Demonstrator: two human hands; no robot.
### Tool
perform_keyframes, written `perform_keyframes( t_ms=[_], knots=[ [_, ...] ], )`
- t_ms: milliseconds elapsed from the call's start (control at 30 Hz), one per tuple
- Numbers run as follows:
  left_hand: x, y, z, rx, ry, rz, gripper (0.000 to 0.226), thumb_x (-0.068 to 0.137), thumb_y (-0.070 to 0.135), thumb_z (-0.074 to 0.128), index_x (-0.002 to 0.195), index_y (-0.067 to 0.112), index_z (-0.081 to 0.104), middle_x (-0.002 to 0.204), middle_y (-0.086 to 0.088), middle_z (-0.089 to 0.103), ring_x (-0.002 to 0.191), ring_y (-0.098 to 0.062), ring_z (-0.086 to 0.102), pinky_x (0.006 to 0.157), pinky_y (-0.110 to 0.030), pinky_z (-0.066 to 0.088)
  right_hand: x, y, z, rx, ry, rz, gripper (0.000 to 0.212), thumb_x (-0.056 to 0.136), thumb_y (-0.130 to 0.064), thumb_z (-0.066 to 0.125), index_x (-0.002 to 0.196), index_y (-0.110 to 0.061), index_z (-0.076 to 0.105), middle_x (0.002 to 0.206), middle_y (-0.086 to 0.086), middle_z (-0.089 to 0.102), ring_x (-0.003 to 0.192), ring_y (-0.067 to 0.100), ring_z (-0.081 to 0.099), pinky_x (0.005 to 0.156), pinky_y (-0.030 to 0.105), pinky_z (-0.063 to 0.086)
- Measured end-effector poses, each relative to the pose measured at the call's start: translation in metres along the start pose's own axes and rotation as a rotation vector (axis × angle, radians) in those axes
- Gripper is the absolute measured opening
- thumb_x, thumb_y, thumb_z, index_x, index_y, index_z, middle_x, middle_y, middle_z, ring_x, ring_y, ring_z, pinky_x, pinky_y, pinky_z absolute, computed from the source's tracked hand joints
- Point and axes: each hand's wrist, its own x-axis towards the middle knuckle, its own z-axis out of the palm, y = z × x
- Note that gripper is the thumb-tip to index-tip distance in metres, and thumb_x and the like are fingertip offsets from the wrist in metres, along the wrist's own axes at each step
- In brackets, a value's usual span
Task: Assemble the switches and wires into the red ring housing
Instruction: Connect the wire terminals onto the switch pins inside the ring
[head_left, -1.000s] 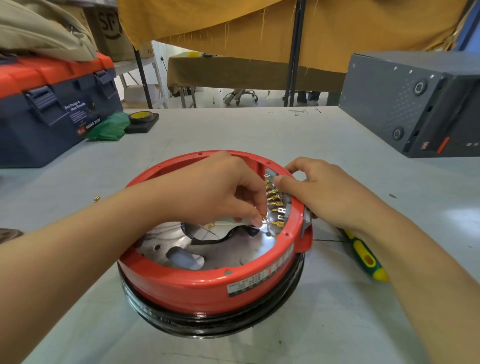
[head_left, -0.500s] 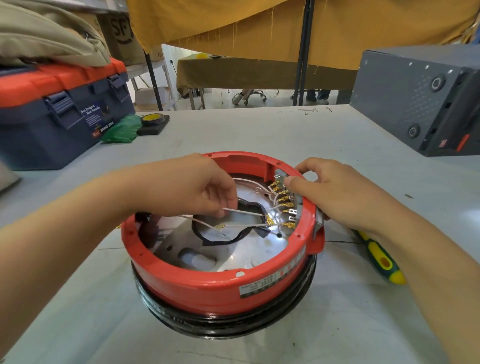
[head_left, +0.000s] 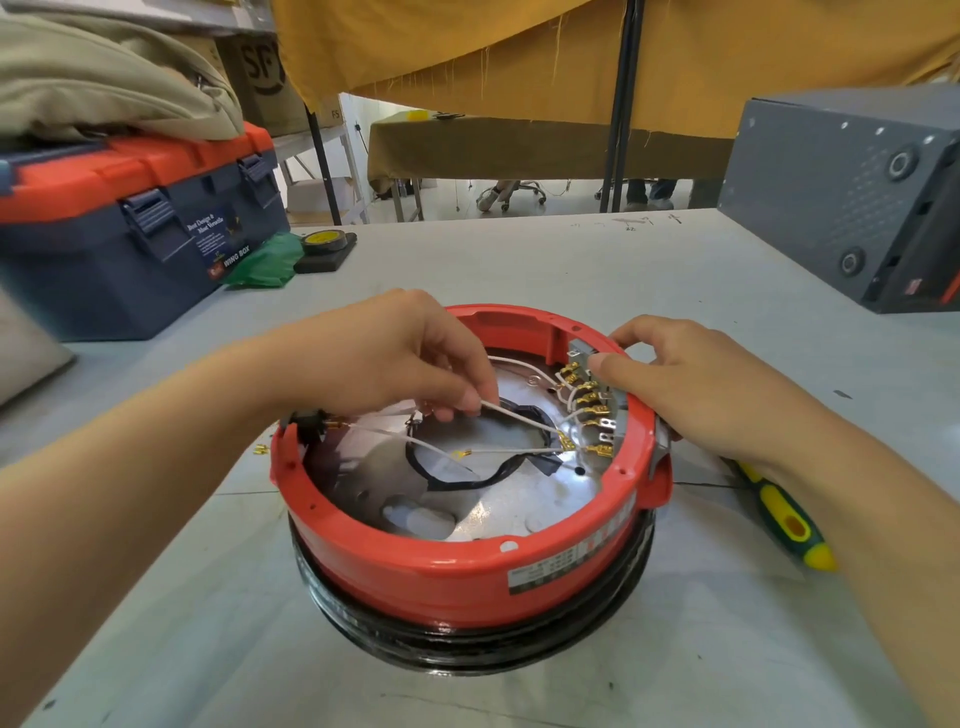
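Observation:
The red ring housing (head_left: 415, 566) sits on a black ring in the middle of the grey table, with a shiny metal plate inside. My left hand (head_left: 405, 358) reaches over its left rim and pinches a white wire (head_left: 519, 418) that ends in a brass terminal near the right wall. My right hand (head_left: 685, 384) grips the grey switch block (head_left: 597, 395) mounted on the right rim, thumb inside on the block, fingers outside. Several brass terminals with white wires plug into that block. A small black switch (head_left: 309, 421) sits in the left wall.
A green and yellow screwdriver (head_left: 784, 519) lies right of the housing, partly under my right forearm. A blue and red toolbox (head_left: 130, 228) stands at back left beside a tape roll (head_left: 323, 240). A dark grey box (head_left: 852, 197) stands at back right. Loose brass terminals (head_left: 262, 451) lie left of the housing.
My left hand has drawn back left from the switch block, pulling the white wire taut across the plate. The camera moved closer. My right hand has stayed on the block.

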Motion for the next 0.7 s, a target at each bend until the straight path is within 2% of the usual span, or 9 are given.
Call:
perform_keyframes(
  t_ms=[167,400,600,700],
  knots=[
    [0.003,0.002,-0.004,-0.040,-0.079,-0.038,0.012,0.083,0.006,0.067,0.088,0.015,0.073,0.067,0.007,0.071,0.062,-0.004,0.066,0.061,-0.009,0.046,0.000,0.000,0.000,0.001,-0.002,0.002,0.026,0.092,-0.045,0.048,0.107,-0.025,0.057,0.060,-0.006,0.059,0.056,0.006,0.056,0.052,0.022,0.038],
    [-0.005,0.004,-0.005,0.008,-0.088,-0.049,0.014,0.082,0.019,0.070,0.090,0.030,0.073,0.080,0.011,0.074,0.077,-0.001,0.067,0.071,-0.009,0.047,0.000,0.000,0.000,0.004,-0.005,-0.002,0.027,0.092,-0.044,0.048,0.108,-0.024,0.057,0.062,-0.005,0.060,0.058,0.008,0.056,0.054,0.024,0.040],
    [-0.010,0.011,-0.001,0.085,-0.133,-0.022,0.014,0.084,0.023,0.068,0.092,0.034,0.072,0.080,0.016,0.073,0.083,-0.009,0.066,0.089,-0.038,0.049,-0.001,-0.001,0.000,0.011,-0.011,0.003,0.028,0.092,-0.045,0.049,0.110,-0.024,0.057,0.066,-0.004,0.061,0.061,0.008,0.058,0.055,0.023,0.041],
    [-0.011,0.013,0.001,0.098,-0.151,-0.024,0.015,0.087,0.023,0.064,0.096,0.034,0.069,0.082,0.017,0.073,0.086,-0.015,0.066,0.090,-0.041,0.048,-0.002,-0.001,-0.001,0.018,-0.008,0.000,0.028,0.092,-0.045,0.048,0.109,-0.024,0.057,0.063,-0.005,0.061,0.058,0.007,0.057,0.054,0.023,0.040]
  ],
)
